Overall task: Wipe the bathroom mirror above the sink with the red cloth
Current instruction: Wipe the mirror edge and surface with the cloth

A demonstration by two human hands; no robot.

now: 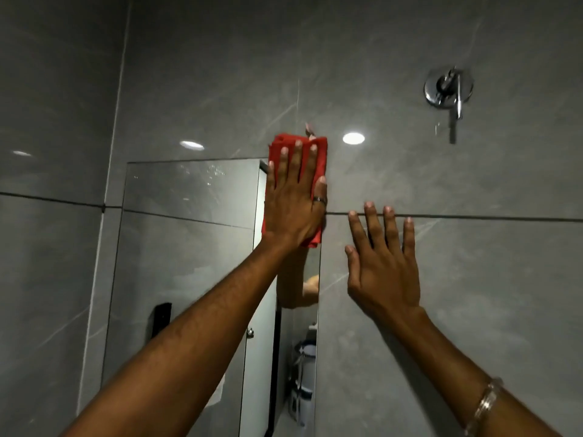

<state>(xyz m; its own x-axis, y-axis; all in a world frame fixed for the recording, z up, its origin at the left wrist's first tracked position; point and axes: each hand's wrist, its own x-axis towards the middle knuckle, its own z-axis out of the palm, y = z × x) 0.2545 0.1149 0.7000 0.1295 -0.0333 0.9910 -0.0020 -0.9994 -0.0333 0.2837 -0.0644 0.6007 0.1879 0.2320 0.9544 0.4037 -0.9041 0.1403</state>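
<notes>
Item 1: red cloth (pixel 318 165), folded, centre of the frame, lying over the upper right corner of the mirror (pixel 189 247) with its top edge reaching up onto the grey tiled wall (pixel 410 171). Item 2: left hand (pixel 295 200), laid flat on the cloth with fingers extended and slightly spread, pressing it against the surface rather than gripping it (a ring shows on 1 finger). Item 3: right hand (pixel 383 263), right of centre, open with fingers straight and spread, holding nothing; whether the palm touches the wall cannot be told. A bracelet (pixel 482 405) sits on that wrist, lower right of the frame. Item 4: mirror, tall and frameless, left of centre, reflecting tiles, a door and a forearm. Item 5: chrome wall fitting (pixel 448 89), upper right of the frame, well apart from both hands.
</notes>
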